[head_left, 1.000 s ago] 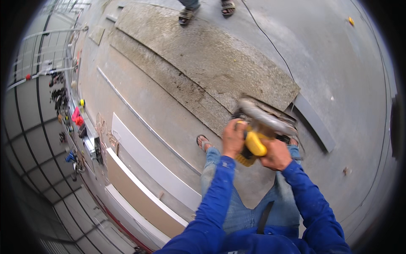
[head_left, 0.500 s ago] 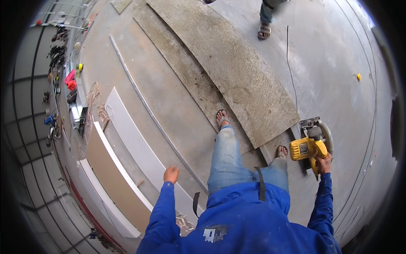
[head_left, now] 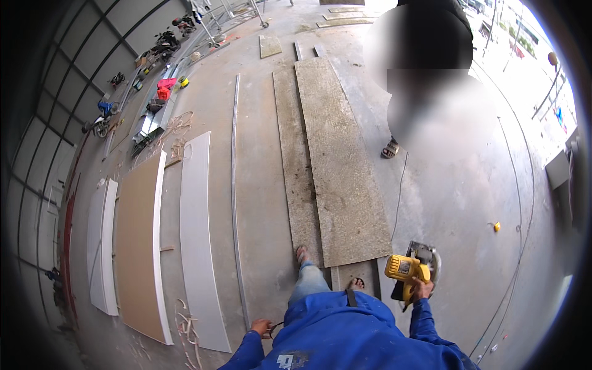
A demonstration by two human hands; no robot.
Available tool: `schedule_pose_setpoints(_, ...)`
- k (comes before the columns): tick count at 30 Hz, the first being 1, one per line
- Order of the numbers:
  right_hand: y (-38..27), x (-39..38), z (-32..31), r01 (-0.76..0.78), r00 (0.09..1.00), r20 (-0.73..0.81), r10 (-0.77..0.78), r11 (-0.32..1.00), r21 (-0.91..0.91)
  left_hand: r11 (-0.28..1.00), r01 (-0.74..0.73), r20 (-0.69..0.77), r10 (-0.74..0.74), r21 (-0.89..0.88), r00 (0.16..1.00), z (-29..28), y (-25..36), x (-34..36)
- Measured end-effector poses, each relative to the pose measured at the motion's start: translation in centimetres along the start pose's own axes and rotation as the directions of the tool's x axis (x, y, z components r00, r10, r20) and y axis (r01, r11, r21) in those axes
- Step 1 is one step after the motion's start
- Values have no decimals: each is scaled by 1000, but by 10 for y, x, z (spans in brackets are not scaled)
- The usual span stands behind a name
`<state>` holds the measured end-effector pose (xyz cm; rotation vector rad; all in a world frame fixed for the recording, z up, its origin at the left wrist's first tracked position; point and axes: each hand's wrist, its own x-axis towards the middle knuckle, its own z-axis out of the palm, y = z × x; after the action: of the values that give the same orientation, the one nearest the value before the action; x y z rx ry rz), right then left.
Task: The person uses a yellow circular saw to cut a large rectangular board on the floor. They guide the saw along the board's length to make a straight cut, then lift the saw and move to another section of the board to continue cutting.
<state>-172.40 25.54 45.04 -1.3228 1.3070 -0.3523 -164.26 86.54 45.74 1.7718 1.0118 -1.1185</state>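
Observation:
A yellow circular saw [head_left: 402, 267] hangs at my right side, its round guard facing outward. My right hand [head_left: 422, 288] is wrapped round its rear handle. Low at my left hip, my left hand [head_left: 261, 327] is closed, its fingers at a thin black strap [head_left: 276, 327] by the blue jacket; the fingertips are small and partly hidden. In front of my feet lies a long, rough grey-brown board [head_left: 343, 179], its near end just left of the saw. A narrower board [head_left: 290, 148] of the same kind lies along its left side.
To the left are a metal bar [head_left: 235, 185], a white panel [head_left: 198, 246], a tan panel [head_left: 139, 246] and another white panel [head_left: 102, 253]. A blurred person stands ahead right, one sandalled foot [head_left: 390, 149] showing. A dark cable [head_left: 401, 185] runs towards the saw.
My view has lifted, bringing in more of the far floor. My left hand has come down to the hip and strap. The saw stays in my right hand.

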Motion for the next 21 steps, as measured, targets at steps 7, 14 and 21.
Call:
schedule_pose_setpoints(7,41,5,-33,-246,904,-172,391,807,537,854,62,138,12,-517,990,-90,-73,-16)
schedule_pose_setpoints(14,49,56,-75,-63,909,-121,399,417,907,931,-347,-461,259,-117,849,-213,-71,-70)
schedule_pose_setpoints(21,54,20,-96,0,838,-159,522,291,957,950,-313,-417,282,-7,864,-208,-81,-87)
